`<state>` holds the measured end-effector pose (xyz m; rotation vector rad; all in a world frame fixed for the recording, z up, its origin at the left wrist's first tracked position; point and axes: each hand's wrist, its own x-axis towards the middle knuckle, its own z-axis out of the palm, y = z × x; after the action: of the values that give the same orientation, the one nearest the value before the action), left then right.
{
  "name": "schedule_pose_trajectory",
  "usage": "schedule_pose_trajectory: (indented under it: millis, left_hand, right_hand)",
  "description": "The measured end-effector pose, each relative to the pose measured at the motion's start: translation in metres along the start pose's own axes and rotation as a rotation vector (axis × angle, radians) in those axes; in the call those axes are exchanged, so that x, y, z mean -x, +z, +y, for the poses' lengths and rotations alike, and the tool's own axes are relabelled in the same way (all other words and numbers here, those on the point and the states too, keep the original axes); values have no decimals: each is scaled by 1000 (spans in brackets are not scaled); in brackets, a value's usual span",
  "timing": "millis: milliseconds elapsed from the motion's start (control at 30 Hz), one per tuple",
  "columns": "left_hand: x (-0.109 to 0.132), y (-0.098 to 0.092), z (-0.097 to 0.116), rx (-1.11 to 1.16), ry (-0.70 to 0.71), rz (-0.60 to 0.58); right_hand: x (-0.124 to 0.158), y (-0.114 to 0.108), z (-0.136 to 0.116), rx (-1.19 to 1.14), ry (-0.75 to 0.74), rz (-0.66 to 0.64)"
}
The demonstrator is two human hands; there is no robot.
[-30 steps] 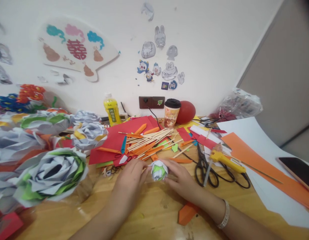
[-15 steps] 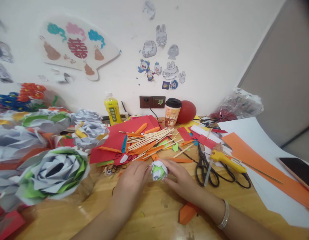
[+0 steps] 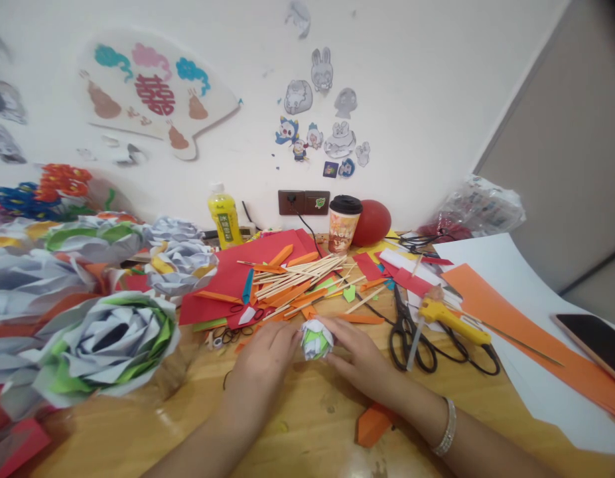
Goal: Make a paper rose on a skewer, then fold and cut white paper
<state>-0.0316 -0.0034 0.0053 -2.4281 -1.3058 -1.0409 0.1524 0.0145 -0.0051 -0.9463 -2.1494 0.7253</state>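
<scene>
A small white and green paper flower [image 3: 317, 340] sits between my two hands above the wooden table. My left hand [image 3: 265, 358] closes on its left side, the fingertips partly hidden behind it. From the right, my right hand [image 3: 361, 355] grips the same flower with thumb and fingers. Just beyond lies a pile of thin wooden sticks [image 3: 300, 275] mixed with folded orange paper strips. An orange folded paper piece [image 3: 374, 425] rests under my right forearm.
Large paper flowers [image 3: 113, 342] crowd the left side. Black scissors [image 3: 404, 332] and a yellow glue gun [image 3: 451, 322] lie to the right, beside orange sheets [image 3: 511, 325] and a phone [image 3: 593, 345]. A drink bottle [image 3: 224, 216] and a lidded cup [image 3: 343, 226] stand behind.
</scene>
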Motion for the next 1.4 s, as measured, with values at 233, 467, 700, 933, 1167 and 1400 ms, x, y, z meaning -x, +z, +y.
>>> schedule_pose_trajectory:
  millis: [233, 467, 700, 933, 1167, 1400]
  left_hand:
    - [1, 0, -1, -13, 11, -32]
    - [1, 1, 0, -5, -49, -31]
    - [1, 3, -1, 25, -4, -2]
    - [2, 3, -2, 66, -23, -10]
    - [4, 7, -2, 86, -41, -38]
    - [6, 5, -1, 98, -61, -63]
  right_hand:
    - [0, 0, 1, -2, -16, 8]
    - [-1, -1, 1, -3, -13, 3]
    - [0, 0, 1, 12, -25, 8]
    - [1, 1, 2, 8, -32, 8]
    - [2, 2, 3, 10, -38, 9]
    - [1, 1, 3, 15, -45, 1]
